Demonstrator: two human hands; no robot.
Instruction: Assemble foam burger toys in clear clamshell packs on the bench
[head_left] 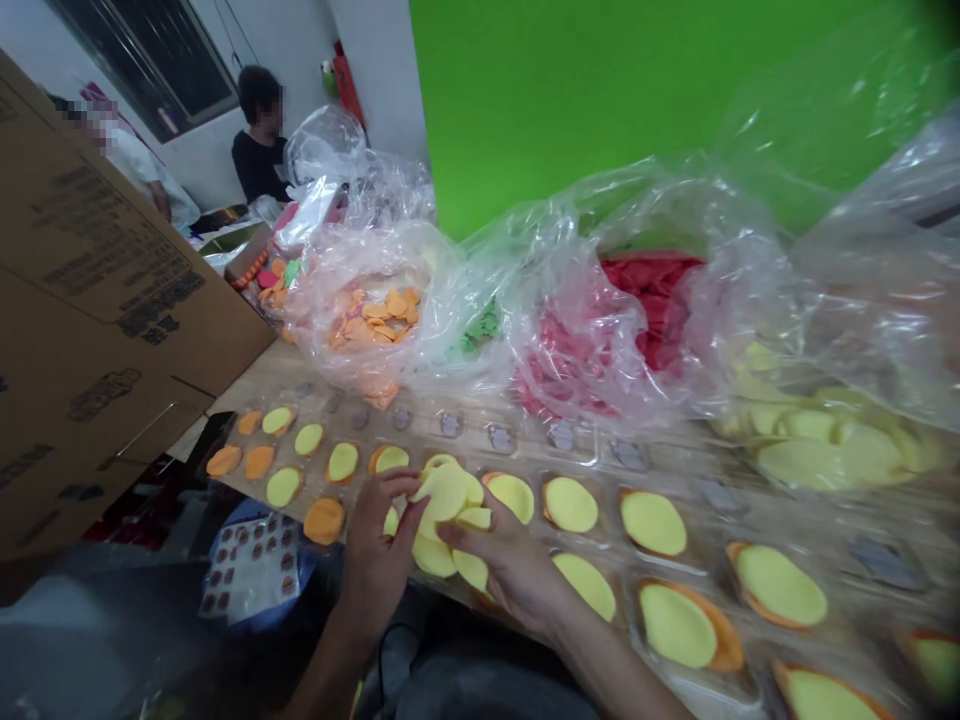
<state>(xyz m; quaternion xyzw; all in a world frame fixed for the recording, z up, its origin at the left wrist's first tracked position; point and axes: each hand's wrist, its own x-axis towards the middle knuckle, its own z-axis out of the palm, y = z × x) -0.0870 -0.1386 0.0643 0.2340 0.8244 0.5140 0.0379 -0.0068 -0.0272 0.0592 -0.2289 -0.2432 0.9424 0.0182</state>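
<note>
1. Pale yellow discs (444,497): a loose, overlapping bunch, held between both hands above the near edge of the clear plastic blister tray (660,450).
2. Left hand (373,560): fingers curled, pressed against the bunch from the left, pinching it.
3. Right hand (510,572): fingers extended, pressed onto the bunch from the right.
4. Tray cavities: mostly filled with yellow discs, laid over orange discs (720,630); small grey pieces (450,425) are held in the far row.
5. Clear plastic bags (360,300), placed behind the tray: orange discs, green pieces (480,328), red pieces (652,290) and yellow discs (810,450) are contained.
6. Printed cardboard box (97,280): stood at far left.
7. Person in a dark shirt (259,165): seen well beyond the bags.
</note>
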